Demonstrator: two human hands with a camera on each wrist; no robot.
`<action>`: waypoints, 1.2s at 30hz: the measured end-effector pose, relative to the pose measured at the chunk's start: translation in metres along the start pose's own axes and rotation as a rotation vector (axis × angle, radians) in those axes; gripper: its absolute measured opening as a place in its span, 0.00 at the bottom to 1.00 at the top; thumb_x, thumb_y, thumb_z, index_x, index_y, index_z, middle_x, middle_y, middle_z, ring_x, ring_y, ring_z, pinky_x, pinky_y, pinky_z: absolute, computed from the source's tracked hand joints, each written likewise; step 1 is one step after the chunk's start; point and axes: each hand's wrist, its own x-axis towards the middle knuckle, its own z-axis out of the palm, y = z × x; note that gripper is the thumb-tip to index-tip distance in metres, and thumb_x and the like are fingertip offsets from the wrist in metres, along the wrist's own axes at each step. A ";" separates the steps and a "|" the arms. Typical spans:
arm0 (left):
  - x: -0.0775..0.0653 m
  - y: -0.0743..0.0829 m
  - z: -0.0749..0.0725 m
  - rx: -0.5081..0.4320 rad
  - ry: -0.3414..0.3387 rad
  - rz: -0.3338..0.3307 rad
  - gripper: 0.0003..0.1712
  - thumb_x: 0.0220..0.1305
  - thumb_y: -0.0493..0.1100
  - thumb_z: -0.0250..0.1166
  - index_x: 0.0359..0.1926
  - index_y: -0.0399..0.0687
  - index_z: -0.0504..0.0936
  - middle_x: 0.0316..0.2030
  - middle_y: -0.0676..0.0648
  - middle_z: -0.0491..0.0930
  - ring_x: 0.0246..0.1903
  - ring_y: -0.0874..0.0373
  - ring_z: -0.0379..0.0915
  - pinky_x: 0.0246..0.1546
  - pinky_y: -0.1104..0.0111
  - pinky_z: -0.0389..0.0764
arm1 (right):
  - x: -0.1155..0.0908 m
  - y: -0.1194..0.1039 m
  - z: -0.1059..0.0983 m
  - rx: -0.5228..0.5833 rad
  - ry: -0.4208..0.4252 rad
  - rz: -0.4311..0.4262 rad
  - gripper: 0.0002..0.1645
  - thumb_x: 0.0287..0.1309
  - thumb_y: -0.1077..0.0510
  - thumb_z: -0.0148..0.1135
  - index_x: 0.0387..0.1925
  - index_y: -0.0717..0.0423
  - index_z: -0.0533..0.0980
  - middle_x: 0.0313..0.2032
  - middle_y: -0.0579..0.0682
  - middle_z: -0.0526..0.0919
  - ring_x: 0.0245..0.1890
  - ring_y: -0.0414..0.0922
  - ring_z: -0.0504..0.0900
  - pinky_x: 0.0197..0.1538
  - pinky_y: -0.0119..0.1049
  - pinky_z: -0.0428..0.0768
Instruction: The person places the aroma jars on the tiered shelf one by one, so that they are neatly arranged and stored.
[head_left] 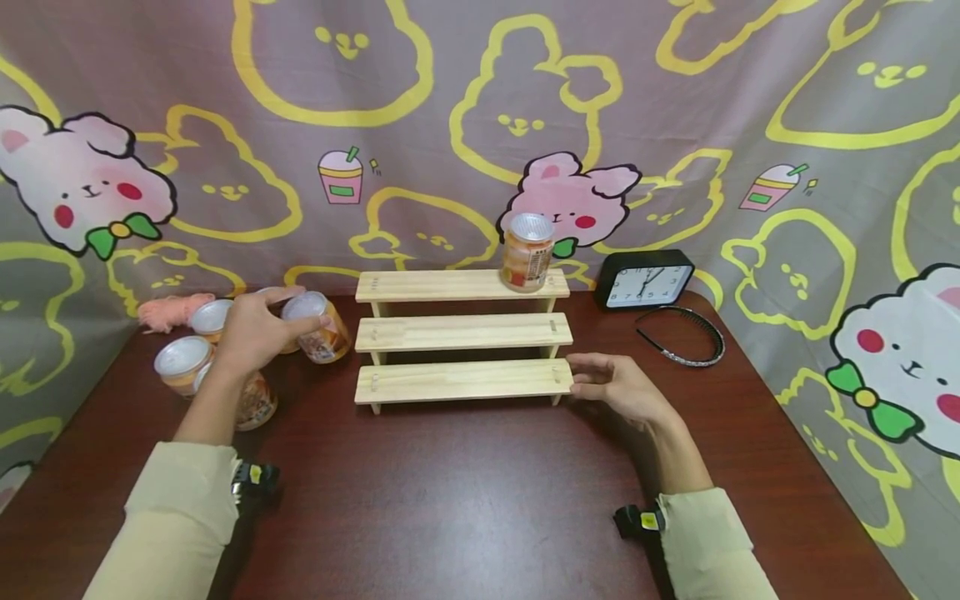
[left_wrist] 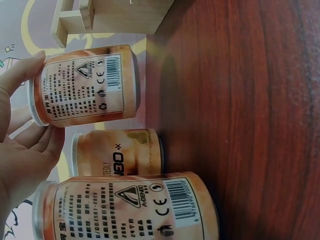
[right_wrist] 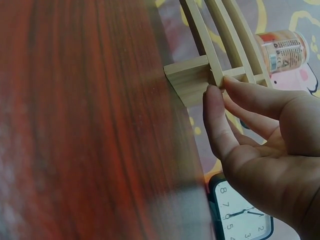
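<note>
Two hands at work on this one, both busy. The left hand has its thumb and fingers curled round the top of a labelled can, gripping it near the silvery lid. That can is tilted, just left of a three-step wooden rack, and in the left wrist view its base looks to be off the counter, though I wouldn't swear to it. The right hand is over at the other end, thumb and finger pinching the right end of the rack's lowest step.

More cans with the same sort of lids stand bunched on the left, partly hidden by the forearm, so I can't give you a solid count. One other can sits upright on the top step, towards the right end.

As for the rest: some pink yarn behind the left bunch, a black desk clock right of the rack, a dark headband just in front of it, and a cartoon-bunny cloth hanging behind everything.
</note>
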 end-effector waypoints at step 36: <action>-0.003 0.036 -0.007 -0.170 0.092 0.070 0.31 0.56 0.50 0.78 0.58 0.42 0.84 0.50 0.38 0.81 0.37 0.63 0.75 0.31 0.79 0.76 | 0.000 0.001 0.002 0.009 0.008 -0.015 0.32 0.60 0.71 0.67 0.65 0.76 0.69 0.53 0.67 0.82 0.48 0.44 0.82 0.47 0.36 0.84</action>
